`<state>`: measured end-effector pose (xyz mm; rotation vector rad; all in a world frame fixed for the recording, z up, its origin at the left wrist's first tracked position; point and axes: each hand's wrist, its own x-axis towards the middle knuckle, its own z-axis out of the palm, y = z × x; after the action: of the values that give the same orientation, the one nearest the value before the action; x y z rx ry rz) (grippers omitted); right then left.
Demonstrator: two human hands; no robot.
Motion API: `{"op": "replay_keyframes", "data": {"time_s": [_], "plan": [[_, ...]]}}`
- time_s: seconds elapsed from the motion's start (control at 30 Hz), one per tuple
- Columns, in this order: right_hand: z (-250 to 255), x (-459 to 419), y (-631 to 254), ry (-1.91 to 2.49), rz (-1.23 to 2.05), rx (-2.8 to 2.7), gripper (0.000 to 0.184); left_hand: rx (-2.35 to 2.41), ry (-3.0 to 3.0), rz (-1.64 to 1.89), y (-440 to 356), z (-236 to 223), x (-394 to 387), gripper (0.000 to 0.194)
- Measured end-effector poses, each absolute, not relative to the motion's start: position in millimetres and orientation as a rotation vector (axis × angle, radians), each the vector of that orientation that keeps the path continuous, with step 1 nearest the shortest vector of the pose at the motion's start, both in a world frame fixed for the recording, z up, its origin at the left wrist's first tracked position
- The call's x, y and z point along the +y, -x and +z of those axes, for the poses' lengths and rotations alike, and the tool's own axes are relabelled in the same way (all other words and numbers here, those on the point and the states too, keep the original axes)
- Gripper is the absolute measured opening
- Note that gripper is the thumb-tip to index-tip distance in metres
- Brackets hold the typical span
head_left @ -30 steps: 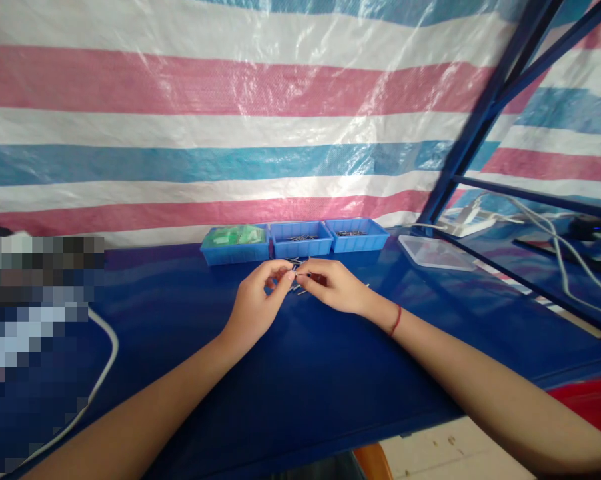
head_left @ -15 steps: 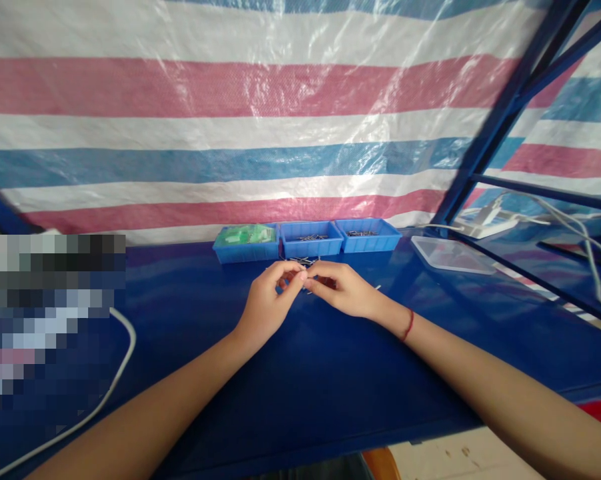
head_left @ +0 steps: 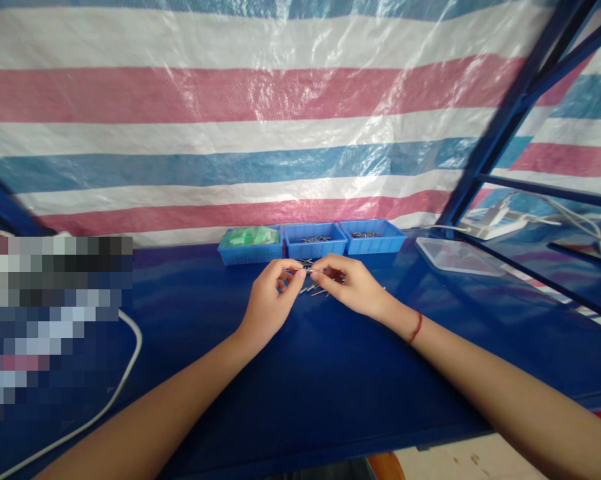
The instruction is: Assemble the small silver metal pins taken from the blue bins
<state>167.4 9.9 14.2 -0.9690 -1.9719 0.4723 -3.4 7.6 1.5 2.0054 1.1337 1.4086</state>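
My left hand (head_left: 269,300) and my right hand (head_left: 350,287) meet fingertip to fingertip over the blue table (head_left: 300,380), just in front of the bins. Both are pinched on one thin metal pin (head_left: 306,271) held between them. Several loose metal pins (head_left: 316,289) lie on the table under the hands. My right wrist wears a red string.
Three small blue bins stand in a row at the back: the left bin (head_left: 250,244) holds green parts, the middle bin (head_left: 314,240) and the right bin (head_left: 371,237) hold metal pins. A clear lid (head_left: 455,257) lies to the right. A white cable (head_left: 100,407) curves at left.
The hands stay together in a pinch; the fingertips have drawn slightly apart, showing the pin between them. The view has shifted a little.
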Motion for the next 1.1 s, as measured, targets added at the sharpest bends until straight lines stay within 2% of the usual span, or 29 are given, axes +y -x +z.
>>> {"op": "replay_keyframes", "data": {"time_s": [0.17, 0.37, 0.5, 0.63, 0.77, 0.9, 1.1], "plan": [[21, 5, -167, 0.929, 0.259, -1.989, 0.016, 1.185, -2.062, 1.333, 4, -1, 11, 0.014], [21, 21, -181, 1.143, 0.155, -1.814, 0.029, 1.274, -2.188, 1.287, 4, -6, 14, 0.027], [21, 47, -214, 1.363, 0.032, -1.472, 0.032, 1.296, -2.46, 1.044, 3, -5, 11, 0.014], [19, 65, -249, 1.549, -0.133, -1.293, 0.031, 1.37, -2.582, 0.848, 2, -4, 7, 0.019], [13, 72, -263, 1.697, -0.234, -1.397, 0.032, 1.384, -2.603, 0.748, 2, -4, 8, 0.019], [12, 70, -253, 1.638, -0.27, -1.463, 0.03, 1.391, -2.637, 0.706, 3, -3, 8, 0.021], [17, 51, -219, 1.4, -0.151, -1.729, 0.024, 1.489, -2.582, 0.729, 1, -3, 7, 0.016]]}}
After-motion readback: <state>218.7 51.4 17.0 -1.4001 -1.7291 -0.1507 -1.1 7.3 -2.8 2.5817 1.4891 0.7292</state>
